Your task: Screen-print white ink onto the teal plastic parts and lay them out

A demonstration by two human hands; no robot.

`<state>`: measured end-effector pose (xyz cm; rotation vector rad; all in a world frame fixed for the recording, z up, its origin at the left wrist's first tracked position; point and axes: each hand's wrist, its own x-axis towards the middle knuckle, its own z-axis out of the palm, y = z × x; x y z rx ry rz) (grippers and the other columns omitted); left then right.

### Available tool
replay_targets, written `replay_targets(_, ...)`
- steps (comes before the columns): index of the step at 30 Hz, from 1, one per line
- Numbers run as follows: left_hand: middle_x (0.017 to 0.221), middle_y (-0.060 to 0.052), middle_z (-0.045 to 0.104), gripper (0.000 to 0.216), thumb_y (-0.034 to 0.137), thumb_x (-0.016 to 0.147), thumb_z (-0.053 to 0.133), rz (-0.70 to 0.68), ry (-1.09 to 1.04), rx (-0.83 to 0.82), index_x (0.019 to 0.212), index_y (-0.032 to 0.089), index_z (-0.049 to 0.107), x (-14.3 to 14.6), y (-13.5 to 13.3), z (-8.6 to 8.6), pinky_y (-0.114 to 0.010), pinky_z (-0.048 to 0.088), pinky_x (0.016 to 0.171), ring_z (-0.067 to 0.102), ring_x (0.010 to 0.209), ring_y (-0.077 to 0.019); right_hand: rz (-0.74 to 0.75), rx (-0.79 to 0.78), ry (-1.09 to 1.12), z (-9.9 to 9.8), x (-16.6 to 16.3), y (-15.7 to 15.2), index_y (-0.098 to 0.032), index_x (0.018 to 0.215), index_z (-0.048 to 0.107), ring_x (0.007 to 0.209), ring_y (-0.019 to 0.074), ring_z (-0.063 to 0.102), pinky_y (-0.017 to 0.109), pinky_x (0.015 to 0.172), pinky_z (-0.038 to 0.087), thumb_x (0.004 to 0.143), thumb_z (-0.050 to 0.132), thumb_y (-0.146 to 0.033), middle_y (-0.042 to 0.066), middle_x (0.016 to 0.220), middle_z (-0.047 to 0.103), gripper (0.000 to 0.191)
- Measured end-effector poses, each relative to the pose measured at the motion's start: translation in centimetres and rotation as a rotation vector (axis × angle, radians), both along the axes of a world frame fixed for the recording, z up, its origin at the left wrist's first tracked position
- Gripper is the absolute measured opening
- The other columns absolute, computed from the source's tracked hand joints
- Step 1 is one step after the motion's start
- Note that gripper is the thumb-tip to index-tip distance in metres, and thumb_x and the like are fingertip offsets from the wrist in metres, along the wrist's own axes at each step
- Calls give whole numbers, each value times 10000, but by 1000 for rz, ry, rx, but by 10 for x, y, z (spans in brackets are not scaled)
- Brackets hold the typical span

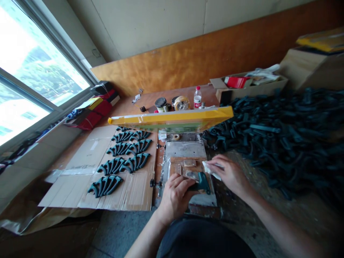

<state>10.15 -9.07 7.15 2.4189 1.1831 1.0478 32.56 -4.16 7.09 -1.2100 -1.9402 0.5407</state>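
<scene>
Low in the middle of the head view, my left hand (176, 191) is closed on one end of a dark green curved plastic part (203, 183). That part lies over a metal plate (185, 150) that carries small brown blocks (190, 163). To the right, my right hand (228, 173) pinches a crumpled white cloth or tissue (212, 170), a short way from the green part. A yellow-edged screen frame (172, 118) stands tilted above the plate's far end.
Rows of similar green parts (110, 166) lie on flattened cardboard (134, 199) at the left. A large heap of dark parts (282, 136) covers the right side. Behind the frame stand a bottle (197, 97), a jar (161, 104) and a tape roll (182, 103); an open cardboard box (255, 89) is farther right.
</scene>
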Motion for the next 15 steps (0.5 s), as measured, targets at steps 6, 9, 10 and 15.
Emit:
replay_targets(6,793,-42,703,180,280,849,655,-37,11,0,979,155,646,-3,11,2,-300,476,667,601,701,-168,131,71,-8,25,-15,-36,-218,872,678,748,119,615,206,671,492,918,548,-239,20,816,625,140)
replay_targets(9,865,-51,718,196,257,852,652,-115,21,13,1020,157,636,1,10,0,-316,484,715,624,754,-175,94,66,-32,20,-20,-30,-198,821,658,733,120,607,219,682,490,930,518,-225,21,784,612,179)
replay_targets(10,893,-54,721,208,258,849,656,-143,10,1,1032,161,632,2,9,-1,-318,488,732,630,783,-178,59,45,-43,17,-17,-23,-196,805,657,732,125,608,228,687,493,930,517,-232,24,784,612,191)
replay_targets(15,891,-44,718,227,277,833,678,-183,-80,-52,1031,177,628,7,12,-2,-310,494,752,627,803,-170,-155,-60,17,12,11,-12,-201,824,682,730,143,625,232,630,511,903,568,-332,29,801,614,191)
